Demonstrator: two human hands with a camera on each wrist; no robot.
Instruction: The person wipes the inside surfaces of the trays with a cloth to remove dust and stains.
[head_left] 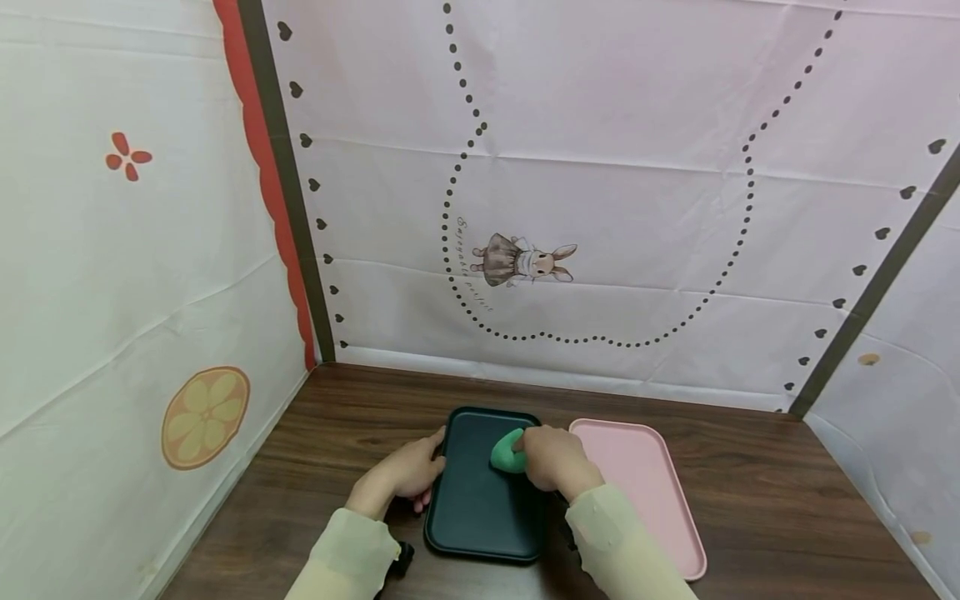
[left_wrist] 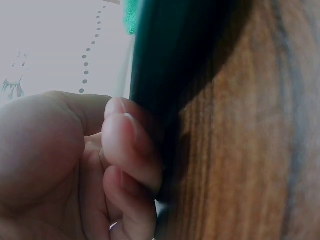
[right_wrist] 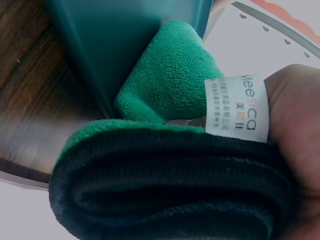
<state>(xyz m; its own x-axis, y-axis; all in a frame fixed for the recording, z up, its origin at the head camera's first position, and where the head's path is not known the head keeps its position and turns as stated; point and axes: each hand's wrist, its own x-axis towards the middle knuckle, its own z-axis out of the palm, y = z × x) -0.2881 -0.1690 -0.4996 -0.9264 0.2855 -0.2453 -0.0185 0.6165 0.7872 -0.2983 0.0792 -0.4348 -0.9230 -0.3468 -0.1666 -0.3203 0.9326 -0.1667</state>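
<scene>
A dark green rectangular tray (head_left: 480,512) lies on the wooden table, its surface bare except where the cloth meets it. My left hand (head_left: 408,468) holds the tray's left rim, with bent fingertips (left_wrist: 127,142) against its side in the left wrist view. My right hand (head_left: 557,458) grips a folded green cloth (head_left: 507,452) over the tray's upper right part. In the right wrist view, the fuzzy cloth (right_wrist: 172,75) bears a white label (right_wrist: 237,107) and shows a dark, layered fold near the palm. Most of the right fingers are hidden by the cloth.
A pink tray (head_left: 637,467) lies right of the dark one, partly covered by my right forearm. Printed white sheets (head_left: 600,208) stand as walls behind and at both sides of the wooden table (head_left: 787,500).
</scene>
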